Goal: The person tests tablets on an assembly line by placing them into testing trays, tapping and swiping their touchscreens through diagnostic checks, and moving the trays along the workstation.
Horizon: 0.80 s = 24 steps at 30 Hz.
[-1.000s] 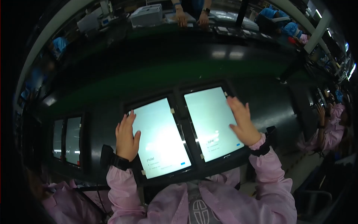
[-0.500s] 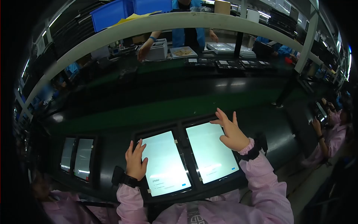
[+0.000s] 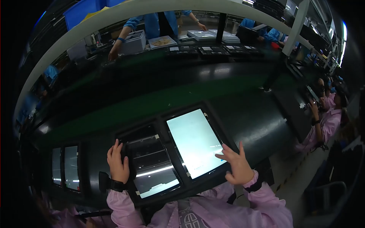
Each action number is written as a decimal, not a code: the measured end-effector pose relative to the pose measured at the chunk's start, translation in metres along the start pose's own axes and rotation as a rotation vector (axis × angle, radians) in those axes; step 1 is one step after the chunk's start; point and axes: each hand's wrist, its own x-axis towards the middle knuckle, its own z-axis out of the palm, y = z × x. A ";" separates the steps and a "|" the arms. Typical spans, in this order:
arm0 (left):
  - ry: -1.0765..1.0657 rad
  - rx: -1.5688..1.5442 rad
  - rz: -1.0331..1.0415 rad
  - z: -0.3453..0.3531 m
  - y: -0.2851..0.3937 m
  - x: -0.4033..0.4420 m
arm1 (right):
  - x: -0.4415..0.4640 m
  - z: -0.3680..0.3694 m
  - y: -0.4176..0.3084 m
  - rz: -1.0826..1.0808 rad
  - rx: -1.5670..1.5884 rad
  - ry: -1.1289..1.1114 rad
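Two tablets lie side by side, face up, in a dark tray (image 3: 133, 205) in front of me. The left tablet (image 3: 152, 154) has a dark screen with light reflections across its lower part. A bright, nearly white screen shows on the right tablet (image 3: 194, 140). At the left edge of the dark tablet rests my left hand (image 3: 118, 162), fingers extended, holding nothing. My right hand (image 3: 238, 163) is over the lower right corner of the lit tablet, fingers spread, a fingertip near its screen. Whether that fingertip touches cannot be made out.
Two more tablets (image 3: 71, 167) lie in a tray at the left. A metal rail (image 3: 152, 7) crosses above the bench. Beyond it, a person in blue (image 3: 152, 26) stands by a white box (image 3: 134, 41) and several dark trays. Another person in pink (image 3: 329, 117) works at the right.
The left tablet's screen has gone from bright to dark. My right hand has moved from the right tablet's upper edge down to its lower right corner. The view has shifted.
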 end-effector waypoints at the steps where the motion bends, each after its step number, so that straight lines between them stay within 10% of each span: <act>1: -0.016 0.002 -0.008 0.000 -0.001 0.001 | -0.001 0.012 0.000 0.068 -0.023 -0.006; 12: 0.088 0.017 -0.020 0.002 -0.001 -0.002 | 0.013 0.045 -0.035 -0.225 0.197 -0.170; 18: 0.090 0.024 -0.028 0.002 -0.002 -0.003 | 0.021 0.017 0.010 -0.074 0.270 0.256; 24: 0.093 0.025 -0.017 0.006 -0.006 -0.002 | 0.039 0.014 0.034 0.163 0.205 0.180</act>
